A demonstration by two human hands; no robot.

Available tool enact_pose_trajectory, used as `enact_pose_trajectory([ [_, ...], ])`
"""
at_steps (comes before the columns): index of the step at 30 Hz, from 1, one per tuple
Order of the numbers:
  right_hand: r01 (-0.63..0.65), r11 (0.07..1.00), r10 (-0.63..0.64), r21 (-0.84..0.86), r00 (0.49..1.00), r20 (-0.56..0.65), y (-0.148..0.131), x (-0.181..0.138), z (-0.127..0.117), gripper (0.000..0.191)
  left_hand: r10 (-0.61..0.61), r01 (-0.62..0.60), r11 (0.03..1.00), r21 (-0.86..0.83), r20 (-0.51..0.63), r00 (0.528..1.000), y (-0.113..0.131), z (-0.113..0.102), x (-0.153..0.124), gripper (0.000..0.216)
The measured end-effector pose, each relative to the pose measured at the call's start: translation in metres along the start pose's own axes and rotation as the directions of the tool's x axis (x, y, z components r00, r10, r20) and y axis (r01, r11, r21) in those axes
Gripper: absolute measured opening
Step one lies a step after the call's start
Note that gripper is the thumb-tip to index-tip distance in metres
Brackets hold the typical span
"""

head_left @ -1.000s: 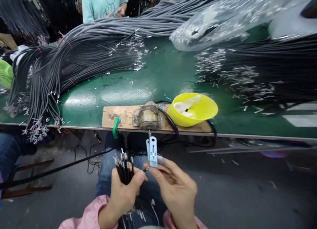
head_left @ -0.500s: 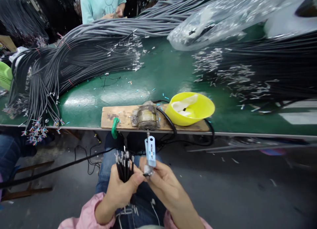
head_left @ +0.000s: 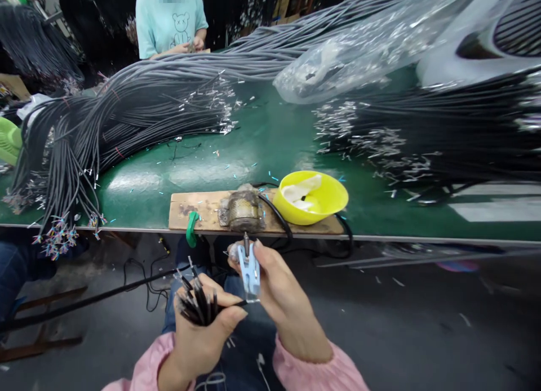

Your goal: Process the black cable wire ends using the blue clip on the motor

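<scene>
My left hand (head_left: 207,329) is closed around a bundle of black cables (head_left: 196,303) with bare silvery ends pointing up. One cable sticks out between thumb and forefinger toward a light-blue clip (head_left: 250,271), which looks like a clothes peg. That clip sits at the metal shaft of a small motor (head_left: 244,209) fixed on a wooden board (head_left: 203,204). My right hand (head_left: 281,284) has its thumb and fingers around the clip, near the shaft. Whether the cable's tip is inside the clip is hard to make out.
On the board stand a yellow bowl (head_left: 338,196) with white material inside and a green clamp (head_left: 192,229). Heaps of grey cables (head_left: 139,78) and black cables (head_left: 448,132) lie on the green table (head_left: 270,132), with plastic wrap (head_left: 338,64). A person (head_left: 171,27) works opposite.
My right hand has moved up from the cable beneath the clip to grip the clip's sides. My left hand has shifted slightly left with its bundle tilted. The view has tilted up.
</scene>
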State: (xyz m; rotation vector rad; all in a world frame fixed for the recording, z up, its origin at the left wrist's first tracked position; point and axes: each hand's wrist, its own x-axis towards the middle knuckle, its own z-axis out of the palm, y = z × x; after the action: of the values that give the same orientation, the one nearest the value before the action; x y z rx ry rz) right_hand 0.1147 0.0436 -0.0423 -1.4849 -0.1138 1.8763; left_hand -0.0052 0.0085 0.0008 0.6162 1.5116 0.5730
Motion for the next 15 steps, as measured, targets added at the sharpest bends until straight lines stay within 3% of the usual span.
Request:
enact_pose_trajectory([
  [9,-0.209,0.952,0.193,0.223,0.977,0.091,0.013,-0.005,-0.007,0.056,-0.03,0.028,0.998,0.048,0.035,0.999,0.0,0.006,0.002,0.017],
  [15,0.038,0.997,-0.027,0.066,0.986,-0.162,0.029,-0.016,-0.031,0.043,-0.149,0.15,0.988,-0.022,0.04,0.988,-0.004,0.002,-0.004,0.014],
])
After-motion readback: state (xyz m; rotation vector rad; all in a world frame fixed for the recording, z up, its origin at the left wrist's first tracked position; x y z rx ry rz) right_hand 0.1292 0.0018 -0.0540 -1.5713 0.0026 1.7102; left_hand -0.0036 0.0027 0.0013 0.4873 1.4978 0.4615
